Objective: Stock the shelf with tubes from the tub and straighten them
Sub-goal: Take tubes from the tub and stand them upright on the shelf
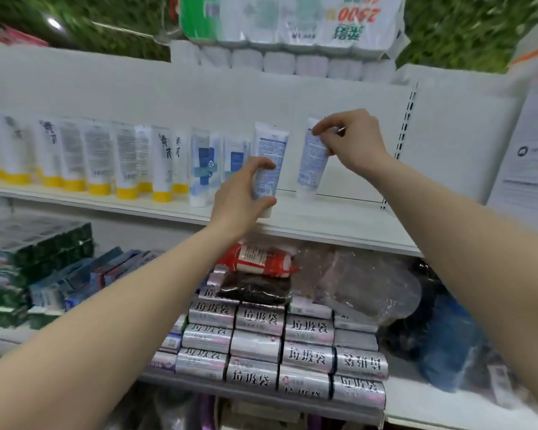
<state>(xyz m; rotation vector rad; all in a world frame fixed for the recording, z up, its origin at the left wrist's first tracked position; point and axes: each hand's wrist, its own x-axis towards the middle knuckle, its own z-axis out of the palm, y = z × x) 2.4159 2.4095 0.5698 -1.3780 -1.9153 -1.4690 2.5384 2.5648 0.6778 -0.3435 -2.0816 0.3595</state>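
Note:
Two white-and-blue tubes stand cap-down on the white shelf (323, 221). My left hand (243, 193) grips the lower part of the left tube (272, 147), which stands near the shelf's front edge. My right hand (351, 139) pinches the top of the right tube (311, 162), which leans a little to the right. To their left stands a row of blue-labelled tubes (204, 166), then several white tubes with yellow caps (100, 159). The tub is not in view.
Bare shelf space lies to the right of the two tubes, up to a slotted upright (404, 131). Packs of tissue rolls (292, 29) sit on top. The shelf below holds silver rolls (261, 346), a red packet (258, 259), plastic bags and boxed goods at the left.

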